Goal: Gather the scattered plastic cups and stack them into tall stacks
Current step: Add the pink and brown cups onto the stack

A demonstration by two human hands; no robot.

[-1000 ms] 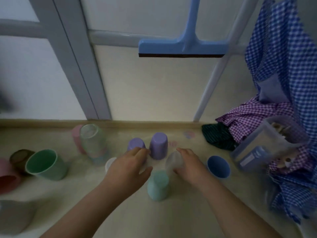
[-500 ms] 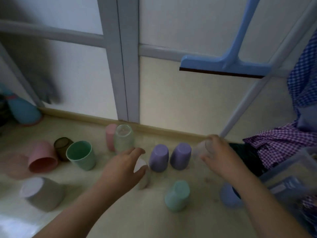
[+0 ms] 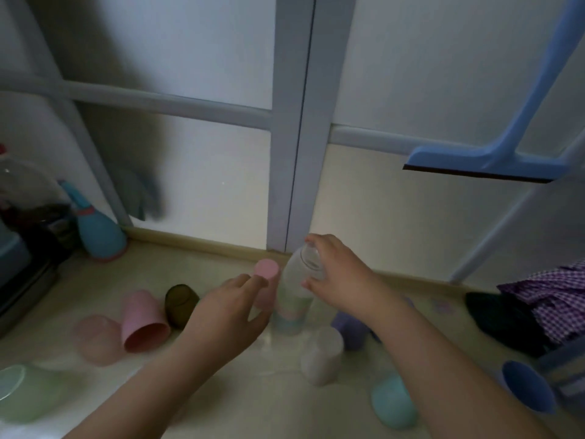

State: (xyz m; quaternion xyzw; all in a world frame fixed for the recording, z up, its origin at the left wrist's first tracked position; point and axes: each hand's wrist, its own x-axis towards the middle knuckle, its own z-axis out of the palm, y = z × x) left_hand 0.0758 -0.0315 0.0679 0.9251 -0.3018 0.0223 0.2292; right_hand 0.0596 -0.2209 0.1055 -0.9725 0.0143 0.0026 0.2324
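Note:
My right hand [image 3: 340, 278] grips a clear cup [image 3: 308, 263] upside down on top of a tall stack of pale cups [image 3: 289, 307] near the door frame. An upturned pink cup [image 3: 266, 274] stands just left of the stack. My left hand [image 3: 228, 310] hovers open in front of that pink cup, holding nothing. Loose cups lie around: a pink one on its side [image 3: 142, 318], a dark brown one [image 3: 180, 301], a translucent pink one [image 3: 95, 339], a green one [image 3: 22, 394], a white one [image 3: 323, 354], a purple one [image 3: 348, 327], a teal one [image 3: 394, 403] and a blue one [image 3: 528, 394].
A sliding door frame [image 3: 297, 128] runs behind the cups. A blue squeegee [image 3: 481, 160] leans at the upper right. Checked cloth [image 3: 550, 299] is piled at the right. A blue bowling-pin toy [image 3: 96, 231] and dark clutter [image 3: 28, 248] stand at the left.
My right hand carried the clear cup left from beside the purple cups and set it over the tall stack. My left hand let go of the white cup and moved toward the pink cup. The view swung left.

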